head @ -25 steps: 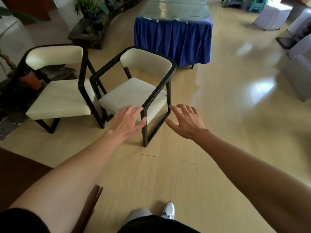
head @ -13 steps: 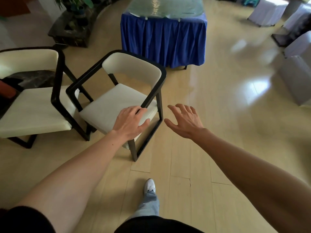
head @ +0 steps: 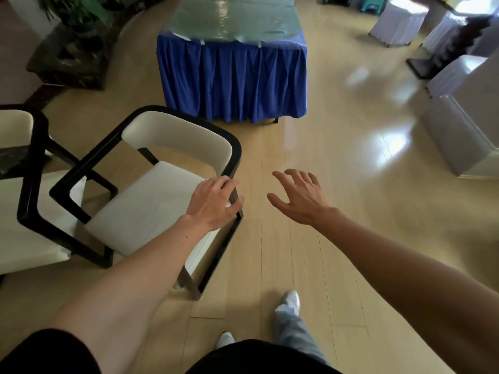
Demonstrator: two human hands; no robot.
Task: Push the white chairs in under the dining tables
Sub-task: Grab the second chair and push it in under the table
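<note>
A white-cushioned chair (head: pixel 151 201) with a black frame stands on the wood floor, angled toward a dining table (head: pixel 232 74) draped in a blue skirt with a shiny green top. My left hand (head: pixel 213 202) rests on the chair's right armrest, fingers curled over the black rail. Out over bare floor to the chair's right, my right hand (head: pixel 299 197) hovers with spread fingers and holds nothing. A second white chair (head: pixel 24 211) sits at the left edge, partly cut off, its frame touching the first chair's.
A dark stone planter (head: pixel 73 52) with green plants lies at the back left. White-covered chairs (head: pixel 464 130) and tables line the right side. Bare glossy floor runs between my right hand and the blue table. My feet show at the bottom.
I have stepped closer to the chair. My left hand moved from above the seat's front corner onto the right armrest and closed over it. My right hand stays open.
</note>
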